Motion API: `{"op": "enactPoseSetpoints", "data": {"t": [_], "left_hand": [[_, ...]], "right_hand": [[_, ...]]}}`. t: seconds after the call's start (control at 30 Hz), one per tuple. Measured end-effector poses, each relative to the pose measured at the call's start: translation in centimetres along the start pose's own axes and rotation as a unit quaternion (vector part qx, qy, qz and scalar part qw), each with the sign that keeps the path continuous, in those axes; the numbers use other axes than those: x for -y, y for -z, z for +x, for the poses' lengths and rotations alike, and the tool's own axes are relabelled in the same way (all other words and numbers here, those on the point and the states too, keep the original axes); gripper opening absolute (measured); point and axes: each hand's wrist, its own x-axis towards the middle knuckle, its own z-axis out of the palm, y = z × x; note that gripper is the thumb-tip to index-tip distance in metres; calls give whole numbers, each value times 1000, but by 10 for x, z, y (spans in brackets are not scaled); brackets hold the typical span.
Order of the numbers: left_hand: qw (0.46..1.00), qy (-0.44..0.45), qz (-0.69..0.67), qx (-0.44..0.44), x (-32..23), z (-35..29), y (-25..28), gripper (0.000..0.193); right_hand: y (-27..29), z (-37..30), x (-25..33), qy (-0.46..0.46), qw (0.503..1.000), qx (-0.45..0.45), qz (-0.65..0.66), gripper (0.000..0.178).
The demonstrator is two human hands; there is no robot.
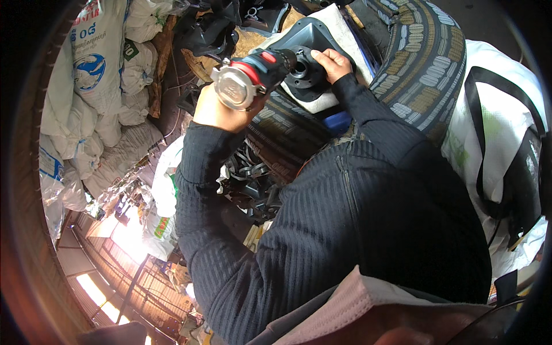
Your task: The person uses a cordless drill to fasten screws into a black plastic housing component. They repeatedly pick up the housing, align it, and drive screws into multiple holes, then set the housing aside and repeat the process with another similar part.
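One left hand (pixel 221 113): wraps tight round a power tool (pixel 261 70), with fingers curled in and mostly hidden behind the round silver end (pixel 234 86).
Right hand (pixel 334 64): rests on the black part (pixel 313 79), thumb laid on top; seems to hold it steady, but cannot see all the fingertips.
Black part: lies on the white pad (pixel 357 37), wide end toward the far edge, round collar toward the near edge.
White pad: sits on a big, curved, patterned cushion (pixel 422 52).
Tool nose: right by the hole in the collar; cannot tell if touching or just above.
Done so far: black part in place on the pad, tool lined up with the collar; looks like the middle of the job.
Left to do: seems not finished, with tool and thumb both at the collar; cannot see how much.
More black pieces (pixel 213 27): lie in a pile past the pad's far left corner; cannot tell if done or waiting.
Small dark bits (pixel 256 198): heaped below the cushion's near left edge.
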Motion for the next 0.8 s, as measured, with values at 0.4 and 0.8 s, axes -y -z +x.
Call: {"op": "enactPoseSetpoints", "data": {"t": [0.4,0.8], "left_hand": [[999,6,-45,-1,5,-2,-9,37],[999,-35,37,-6,15,0,-11,35]], "right_hand": [[-11,9,25,313,905,-41,-287,33],[-14,13,26,273,883,12,-382,35]]}}
